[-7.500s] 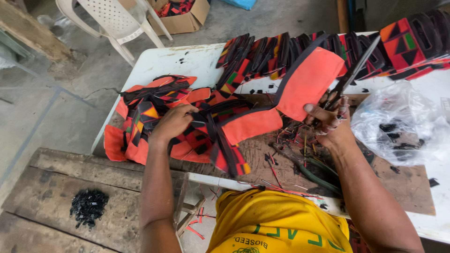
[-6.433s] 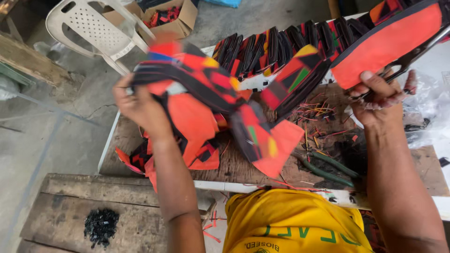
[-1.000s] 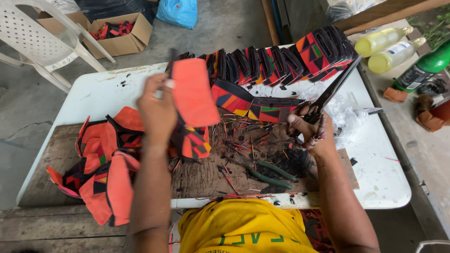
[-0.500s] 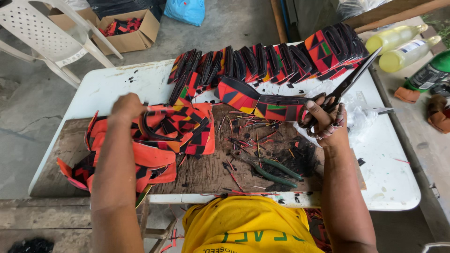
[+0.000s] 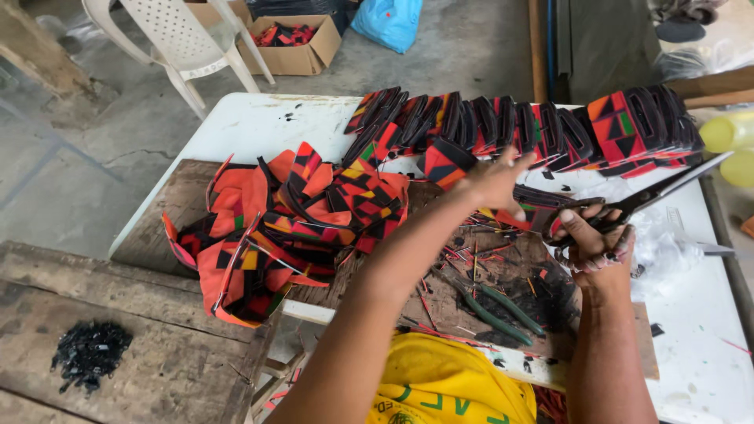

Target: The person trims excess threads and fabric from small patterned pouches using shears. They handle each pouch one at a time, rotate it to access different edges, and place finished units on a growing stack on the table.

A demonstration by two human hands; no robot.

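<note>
My left hand (image 5: 493, 182) reaches across the board with fingers spread, just touching a folded red, black and orange patterned piece (image 5: 442, 162) at the near edge of a long row of such pieces (image 5: 550, 126). It holds nothing. My right hand (image 5: 593, 243) grips black scissors (image 5: 656, 191), blades pointing up and right, above a short patterned strip (image 5: 534, 213). A loose pile of orange patterned pieces (image 5: 290, 224) lies to the left on the wooden board (image 5: 177, 208).
The white table (image 5: 251, 126) carries the board, thread scraps, green-handled pliers (image 5: 495, 308) and a clear plastic bag (image 5: 671, 235). Yellow bottles (image 5: 726, 135) stand at the right edge. A white plastic chair (image 5: 177, 35), cardboard box (image 5: 294, 47) and blue bag (image 5: 386, 20) are beyond. Black scraps (image 5: 88, 353) lie on a wooden bench.
My left hand laid an orange piece on the pile at the left, then swung right to the row of folded pieces. My right hand stayed on the scissors.
</note>
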